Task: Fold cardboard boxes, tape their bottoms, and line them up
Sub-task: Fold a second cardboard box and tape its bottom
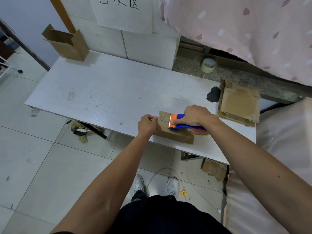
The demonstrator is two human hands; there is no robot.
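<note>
Nearest: white sneakers (171, 186) on pale floor tile, a thin white cable (157, 174) looped just ahead of them, and torn brown cardboard scraps (214, 168) on the floor under the table's near right edge. Both forearms reached forward over the edge of the white wood-grain table (109, 92). A small brown cardboard box (173, 135) sat at that near edge, right of centre. The left hand (146, 124) was at the box's left end, fingers curled tight and pinching its upper edge beside a wrinkled strip of clear tape. The right hand (196, 115) gripped a blue-and-orange plastic tape dispenser (187, 127), fingers wrapped over its body and thumb on the orange front; it lay on the box top with its toothed blade toward the left hand. The right hand hid most of the dispenser's roll. Just beyond, at the table's right end, lay a stack of flattened brown cardboard (239, 103), with a dark grey crumpled lump (213, 95) beside it. At the far left corner stood a folded, open-topped brown cardboard box (67, 43). Past the table a beige tape roll (208, 65) rested on a speckled ledge, under a pink patterned curtain (244, 31).
</note>
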